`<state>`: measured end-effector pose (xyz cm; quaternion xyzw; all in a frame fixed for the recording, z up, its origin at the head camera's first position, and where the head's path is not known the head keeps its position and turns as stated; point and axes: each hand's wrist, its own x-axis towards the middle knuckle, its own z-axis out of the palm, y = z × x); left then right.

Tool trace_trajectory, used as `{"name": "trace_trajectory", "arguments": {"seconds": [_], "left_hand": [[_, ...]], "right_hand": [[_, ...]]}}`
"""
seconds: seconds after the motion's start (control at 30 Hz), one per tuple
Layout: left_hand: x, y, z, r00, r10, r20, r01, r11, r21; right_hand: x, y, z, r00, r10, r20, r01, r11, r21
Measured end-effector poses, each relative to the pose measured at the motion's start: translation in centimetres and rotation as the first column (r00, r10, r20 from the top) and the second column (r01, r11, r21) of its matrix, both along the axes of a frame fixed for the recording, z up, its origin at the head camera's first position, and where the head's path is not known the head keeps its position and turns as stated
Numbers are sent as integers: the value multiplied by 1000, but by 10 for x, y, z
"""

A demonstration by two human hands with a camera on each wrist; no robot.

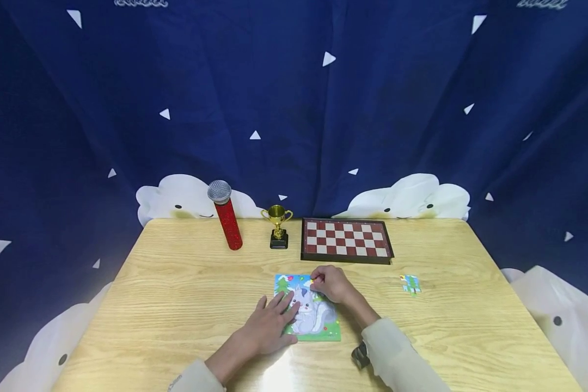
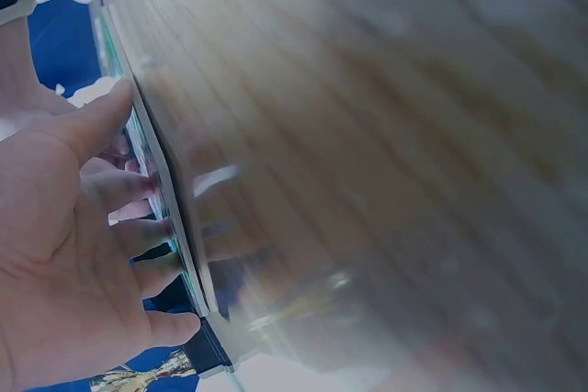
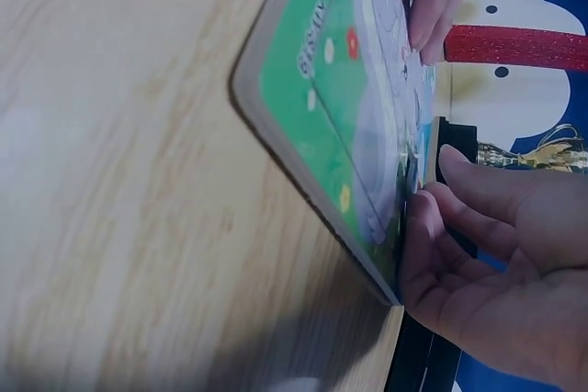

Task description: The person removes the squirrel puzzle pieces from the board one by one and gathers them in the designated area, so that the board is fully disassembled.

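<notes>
Resting left hand (image 1: 269, 329): fingers spread apart, tips on the puzzle (image 1: 307, 317).
Right hand (image 1: 331, 284): fingers curled; whether they pinch anything, you cannot tell.
Puzzle: under your left fingertips, its far-right corner beneath your right hand.
Loose section (image 1: 411, 284): on the tabletop (image 1: 176, 294), right of your right hand.

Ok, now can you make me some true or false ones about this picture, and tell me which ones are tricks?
1. The left hand rests on the squirrel puzzle. True.
2. The microphone has a green handle. False: its handle is red.
3. The gold trophy stands between the microphone and the checkered board. True.
4. The right hand holds the trophy. False: its fingertips are at the squirrel puzzle.
</notes>
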<state>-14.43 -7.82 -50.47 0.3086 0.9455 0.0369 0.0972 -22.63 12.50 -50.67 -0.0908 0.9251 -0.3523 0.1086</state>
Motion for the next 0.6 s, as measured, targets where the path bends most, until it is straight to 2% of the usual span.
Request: {"name": "trace_trajectory", "arguments": {"seconds": [0.33, 0.6], "left_hand": [[0, 0, 0, 1000, 5, 2, -5, 1000, -8], [0, 1, 2, 1000, 0, 7, 0, 1000, -10]], "right_hand": [[-1, -2, 4, 1000, -3, 14, 3, 1000, 6], [-1, -3, 4, 1000, -14, 3, 14, 1000, -26]]}}
